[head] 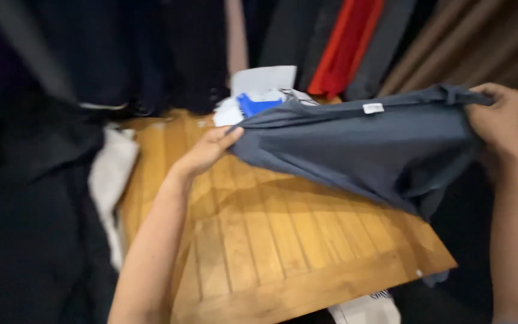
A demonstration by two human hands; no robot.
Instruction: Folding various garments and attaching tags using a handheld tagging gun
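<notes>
Grey shirt [361, 144] stretched between left hand [208, 150] and right hand [502, 117], both gripping edges; wooden table [271, 240] beneath, white-blue clutter [259, 99] far, dark clothes [31, 210] left.

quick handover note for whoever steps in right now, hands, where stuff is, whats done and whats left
Left hand: gripping one end of the blue-grey cotton t-shirt.
Right hand: clutching the other end, bunched at the top edge.
The shirt hangs stretched between both hands above the slatted wooden table, its small white label showing.
Done: shirt lifted and spread.
Left: it is not laid flat or folded.
Nearby: white and blue cloths at the table's far edge, dark clothes hanging behind.
</notes>
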